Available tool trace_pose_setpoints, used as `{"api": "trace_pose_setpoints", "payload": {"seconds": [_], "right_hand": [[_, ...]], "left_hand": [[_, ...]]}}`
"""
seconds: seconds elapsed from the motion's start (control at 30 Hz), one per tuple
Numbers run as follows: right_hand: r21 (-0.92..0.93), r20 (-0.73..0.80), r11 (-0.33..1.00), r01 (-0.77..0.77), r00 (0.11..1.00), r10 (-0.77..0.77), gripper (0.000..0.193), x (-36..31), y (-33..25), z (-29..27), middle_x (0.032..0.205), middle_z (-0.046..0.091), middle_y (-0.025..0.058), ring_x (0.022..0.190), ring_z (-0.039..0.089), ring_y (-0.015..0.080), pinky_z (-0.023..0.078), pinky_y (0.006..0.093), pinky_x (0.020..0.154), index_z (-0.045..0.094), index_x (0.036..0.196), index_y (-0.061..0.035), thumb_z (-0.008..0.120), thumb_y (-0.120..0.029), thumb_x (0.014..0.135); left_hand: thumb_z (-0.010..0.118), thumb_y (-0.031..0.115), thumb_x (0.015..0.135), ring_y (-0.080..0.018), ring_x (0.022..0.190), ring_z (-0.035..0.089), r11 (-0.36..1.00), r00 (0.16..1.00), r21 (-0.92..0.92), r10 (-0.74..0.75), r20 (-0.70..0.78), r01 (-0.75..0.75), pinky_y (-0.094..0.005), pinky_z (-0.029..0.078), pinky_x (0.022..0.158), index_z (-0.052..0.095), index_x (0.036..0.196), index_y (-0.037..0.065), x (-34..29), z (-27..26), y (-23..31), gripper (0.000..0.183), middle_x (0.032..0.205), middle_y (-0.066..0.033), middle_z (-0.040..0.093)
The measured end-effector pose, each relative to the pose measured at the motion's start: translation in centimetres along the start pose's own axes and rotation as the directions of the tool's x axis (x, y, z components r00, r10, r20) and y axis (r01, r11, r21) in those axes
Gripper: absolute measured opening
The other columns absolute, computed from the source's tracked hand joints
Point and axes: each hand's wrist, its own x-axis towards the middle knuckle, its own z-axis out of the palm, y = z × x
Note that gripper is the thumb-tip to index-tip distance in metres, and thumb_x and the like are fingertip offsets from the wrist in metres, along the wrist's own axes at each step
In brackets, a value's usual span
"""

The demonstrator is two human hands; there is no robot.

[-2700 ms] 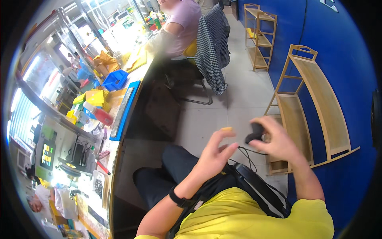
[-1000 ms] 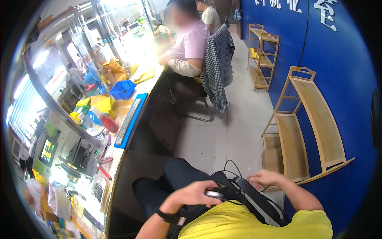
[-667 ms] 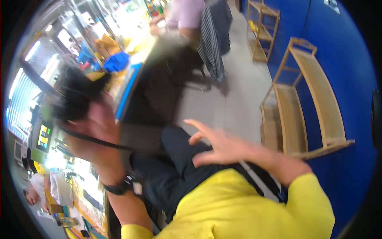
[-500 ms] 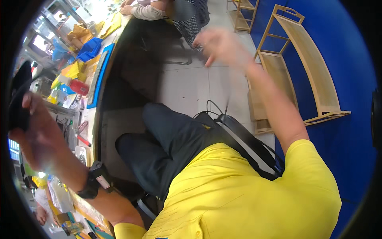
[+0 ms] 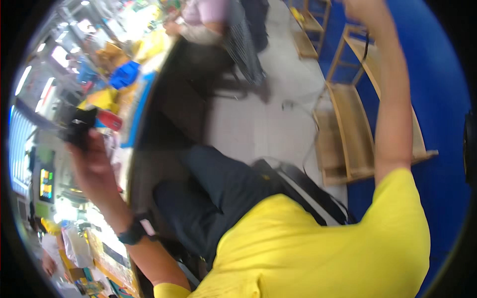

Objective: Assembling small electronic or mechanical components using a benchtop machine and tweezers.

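Note:
My left hand (image 5: 94,156) is raised over the workbench (image 5: 156,82) at the left, its fingers closed round a black object (image 5: 79,130). Blur hides what kind of object it is. A dark band with a small box (image 5: 134,232) sits on that wrist. My right arm is stretched far up at the right, and the right hand (image 5: 367,11) is partly cut by the top edge. Its fingers look curled round a thin black cable (image 5: 366,47), which hangs down past the wooden rack towards a black strap (image 5: 310,191) beside my legs.
Wooden shelf racks (image 5: 348,126) stand against the blue wall (image 5: 427,74) on the right. On the bench lie a blue bin (image 5: 124,74), yellow packets (image 5: 104,99) and a red bottle (image 5: 109,119). Another person (image 5: 206,20) sits at its far end.
My right hand has risen to the upper right, drawing the cable up from near the strap. My left hand has shifted right with the black object. The whole view has swung slightly.

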Motion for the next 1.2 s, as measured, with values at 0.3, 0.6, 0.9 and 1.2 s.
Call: {"api": "trace_pose_setpoints", "payload": {"seconds": [0.3, 0.6, 0.9, 1.2], "right_hand": [[0.265, 0.827, 0.934, -0.238, 0.554, -0.093, 0.051, -11.5, -1.1, 13.9, 0.112, 0.078, 0.0105, 0.1, 0.074, 0.02, 0.057, 0.0352, 0.094, 0.061, 0.145, -0.0041, 0.069, -0.033, 0.103], [-0.069, 0.46, 0.993, 0.091, 0.887, -0.05, 0.034, 3.9, -13.5, 17.6, 0.093, 0.076, 0.0122, 0.085, 0.071, 0.0274, 0.056, 0.0395, 0.081, 0.079, 0.087, -0.0025, 0.068, -0.034, 0.095], [0.181, 0.959, 0.946, 0.268, 0.164, -0.23, 0.032, -9.5, -9.5, 19.3, 0.099, 0.074, 0.0178, 0.099, 0.072, 0.0353, 0.056, 0.0488, 0.093, 0.072, 0.099, -0.0027, 0.059, -0.032, 0.095], [0.551, 0.835, 0.823, -0.138, 0.106, -0.54, 0.034, -0.4, -22.2, 22.9, 0.098, 0.069, -0.0019, 0.075, 0.056, 0.004, 0.049, 0.0259, 0.067, 0.072, 0.138, -0.0135, 0.058, -0.025, 0.108]], "left_hand": [[0.09, 0.026, 0.087, -0.0297, 0.111, 0.069, 0.985, 0.993, 0.135, -0.1, -0.063, 0.107, -0.0485, 0.055, 0.094, 0.048, 0.141, -0.002, -9.6, 1.5, 1.2, 0.074, 0.137, -0.0109, 0.062], [0.079, 0.005, 0.084, -0.0275, 0.095, 0.076, 0.846, 0.971, 0.477, -0.209, -0.114, 0.238, -0.0384, 0.06, 0.091, 0.051, 0.135, -0.003, -10.7, 4.2, 4.9, 0.059, 0.113, -0.0167, 0.07], [0.098, 0.013, 0.072, -0.0258, 0.101, 0.075, 0.865, 0.873, 0.223, -0.479, 0.095, 0.45, -0.0375, 0.061, 0.091, 0.055, 0.134, -0.007, -11.3, 5.8, -1.4, 0.078, 0.135, -0.0215, 0.065], [0.091, -0.001, 0.077, -0.0168, 0.121, 0.059, 0.799, 0.898, 0.428, -0.432, -0.082, 0.423, -0.0316, 0.052, 0.101, 0.055, 0.133, 0.004, -10.6, 0.4, -2.1, 0.067, 0.145, -0.0098, 0.057]]}}
